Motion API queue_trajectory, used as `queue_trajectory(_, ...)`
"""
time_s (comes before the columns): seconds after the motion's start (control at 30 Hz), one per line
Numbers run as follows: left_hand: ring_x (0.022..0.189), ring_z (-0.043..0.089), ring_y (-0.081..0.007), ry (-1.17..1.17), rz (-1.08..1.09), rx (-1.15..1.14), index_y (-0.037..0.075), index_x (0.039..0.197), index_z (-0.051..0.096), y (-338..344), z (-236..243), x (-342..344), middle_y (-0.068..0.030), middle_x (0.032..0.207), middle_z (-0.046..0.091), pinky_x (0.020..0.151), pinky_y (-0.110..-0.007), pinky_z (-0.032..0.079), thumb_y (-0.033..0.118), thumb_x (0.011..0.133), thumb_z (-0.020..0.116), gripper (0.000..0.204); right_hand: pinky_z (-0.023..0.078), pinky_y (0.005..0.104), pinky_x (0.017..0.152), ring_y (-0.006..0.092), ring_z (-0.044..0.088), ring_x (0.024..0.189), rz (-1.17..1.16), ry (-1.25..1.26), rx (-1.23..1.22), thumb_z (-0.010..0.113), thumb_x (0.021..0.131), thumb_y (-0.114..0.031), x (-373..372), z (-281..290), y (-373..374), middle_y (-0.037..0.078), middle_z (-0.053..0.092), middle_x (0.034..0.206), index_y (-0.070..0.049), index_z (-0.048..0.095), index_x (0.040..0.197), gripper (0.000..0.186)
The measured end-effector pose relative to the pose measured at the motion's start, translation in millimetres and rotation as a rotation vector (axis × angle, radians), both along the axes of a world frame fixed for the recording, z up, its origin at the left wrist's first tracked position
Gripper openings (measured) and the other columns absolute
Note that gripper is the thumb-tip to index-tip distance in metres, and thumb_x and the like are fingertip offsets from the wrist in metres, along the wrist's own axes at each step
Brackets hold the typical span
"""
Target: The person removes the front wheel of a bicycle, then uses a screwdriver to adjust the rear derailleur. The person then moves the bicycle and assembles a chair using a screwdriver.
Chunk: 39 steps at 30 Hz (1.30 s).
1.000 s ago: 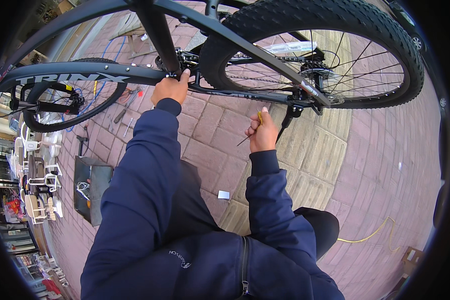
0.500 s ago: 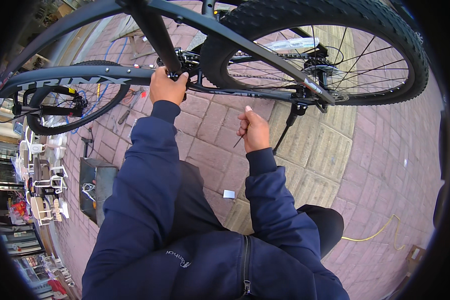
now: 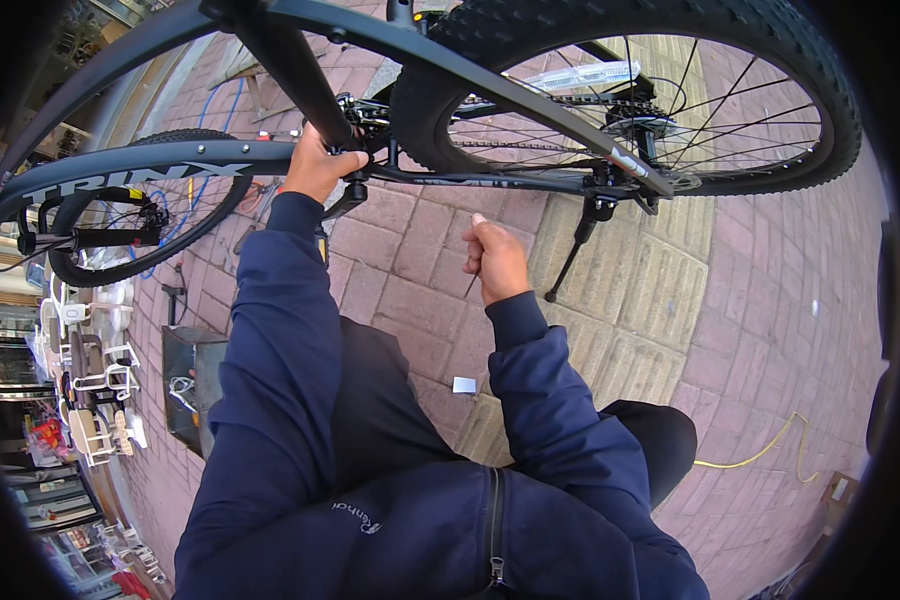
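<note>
Pink paving [image 3: 760,330] all round. Bicycle [image 3: 480,78] spans the top, kickstand [image 3: 574,248] down, presumably for support. Left hand [image 3: 317,168] clasped on frame near cranks, probably steadying. Right hand [image 3: 495,260] closed round thin dark rod [image 3: 470,287], mostly hidden. Gap between right fist and chainstay; kickstand edges right side; metal box [image 3: 202,350] beyond left sleeve [image 3: 280,290].

Daylight: bright, diffuse and even — source direction cannot be determined.
Paving [image 3: 370,240]: well exposed; shading soft and faint.
White card [image 3: 464,385]: near-white; surface detail washed out.
Jacket [image 3: 410,550]: dark; folds legible, deepest areas lose detail.
Bicycle frame [image 3: 450,65]: muted sheen; tubes bowed by lens distortion.
Rear tyre [image 3: 838,120]: stretched; tread soft toward the edge.
Border: black — curved vignette.
</note>
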State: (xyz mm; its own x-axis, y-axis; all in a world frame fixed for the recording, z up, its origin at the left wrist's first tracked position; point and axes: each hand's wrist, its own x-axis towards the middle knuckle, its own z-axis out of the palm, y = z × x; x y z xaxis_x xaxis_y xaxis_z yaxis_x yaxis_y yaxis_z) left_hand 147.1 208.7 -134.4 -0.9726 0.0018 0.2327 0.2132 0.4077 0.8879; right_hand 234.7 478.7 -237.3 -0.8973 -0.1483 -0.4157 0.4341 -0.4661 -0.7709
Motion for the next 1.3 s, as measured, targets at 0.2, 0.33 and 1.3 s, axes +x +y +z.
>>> queue_trajectory(0.2, 0.100, 0.062, -0.0186, -0.001, 0.023, 0.066, 0.001, 0.111, 0.060, 3.3, -2.7, 1.5, -0.0091, 0.106, 0.067, 0.093, -0.033, 0.048, 0.003, 0.071, 0.074, 0.043, 0.044, 0.0313, 0.054, 0.0128, 0.046, 0.052, -0.006, -0.010, -0.011, 0.060, 0.099, -0.034, -1.0, -0.9, -0.1, 0.000, 0.048, 0.064, -0.004, 0.062, 0.082, 0.034)
queue_trajectory(0.33, 0.101, 0.062, -0.0189, 0.068, 0.044, -0.002, 0.001, 0.112, 0.058, 5.3, -2.9, 1.5, -0.0091, 0.105, 0.068, 0.095, -0.033, 0.047, 0.003, 0.072, 0.073, 0.043, 0.044, 0.0312, 0.054, 0.0127, 0.046, 0.052, -0.021, -0.004, -0.017, 0.060, 0.099, -0.033, -1.4, -1.8, 2.6, 0.000, 0.048, 0.064, -0.003, 0.062, 0.082, 0.034)
queue_trajectory(1.3, 0.101, 0.063, -0.0187, 0.128, 0.128, -0.217, 0.001, 0.113, 0.055, 10.4, 3.7, 3.2, -0.0098, 0.109, 0.068, 0.094, -0.033, 0.048, -0.002, 0.073, 0.073, 0.043, 0.044, 0.0300, 0.052, 0.0121, 0.046, 0.052, 0.002, -0.037, 0.019, 0.060, 0.099, -0.034, -2.8, -12.4, -2.3, -0.001, 0.047, 0.064, -0.004, 0.063, 0.082, 0.035)
